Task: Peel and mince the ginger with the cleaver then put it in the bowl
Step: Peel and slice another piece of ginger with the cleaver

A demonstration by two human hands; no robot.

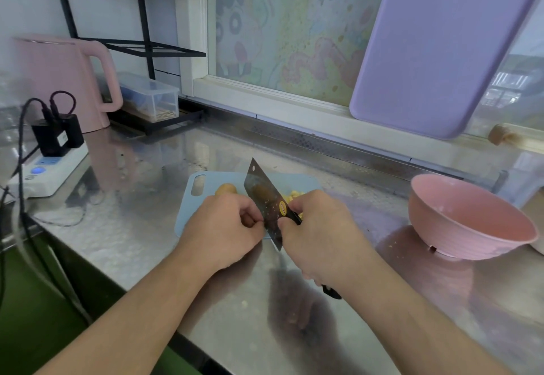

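Observation:
A small light-blue cutting board [188,212] lies on the steel counter. My right hand [318,233] grips the black handle of the cleaver [265,198], whose blade stands on edge over the board. My left hand [226,227] sits with curled fingers on the ginger [226,189], pressed against the blade's left face; only the ginger's brown far end shows beyond my knuckles. Yellow cut ginger bits [294,198] lie on the board to the right of the blade. The pink bowl [471,227] stands on the counter at the right, with nothing visible inside.
A white power strip [50,173] with black plugs and cables sits at the left edge. Behind it stand a pink kettle [59,77] and a clear plastic box [150,97] on a black rack. A purple board [435,47] leans against the window.

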